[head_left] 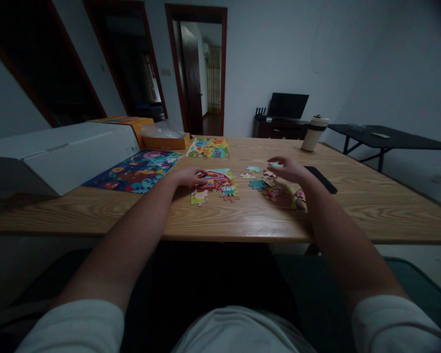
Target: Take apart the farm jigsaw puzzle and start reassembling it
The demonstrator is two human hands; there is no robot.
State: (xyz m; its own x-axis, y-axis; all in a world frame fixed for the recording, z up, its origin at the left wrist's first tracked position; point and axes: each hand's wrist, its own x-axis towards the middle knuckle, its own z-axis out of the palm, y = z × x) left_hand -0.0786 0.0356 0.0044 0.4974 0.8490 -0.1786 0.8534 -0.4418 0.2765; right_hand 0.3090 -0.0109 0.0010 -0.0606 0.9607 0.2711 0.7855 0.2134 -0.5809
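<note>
A partly joined jigsaw puzzle (220, 182) with a red barn and a small figure lies on the wooden table in front of me. My left hand (188, 176) rests at its left edge, fingers apart and touching the pieces. To the right, my right hand (288, 169) has its thumb and index finger curved around a light blue puzzle piece (276, 164). Below that hand is a heap of loose puzzle pieces (275, 191), partly overlapping, some hidden by my wrist. Single pieces, including a pale blue one (253, 169), lie between the heap and the joined part.
A dark blue picture puzzle (139, 170) and a yellow one (208, 147) lie further left and back. Beside them are a white box (77, 152) and an orange box tray (167, 142) with clear plastic. A black phone-like slab (320, 179) and a cup (315, 133) stand right.
</note>
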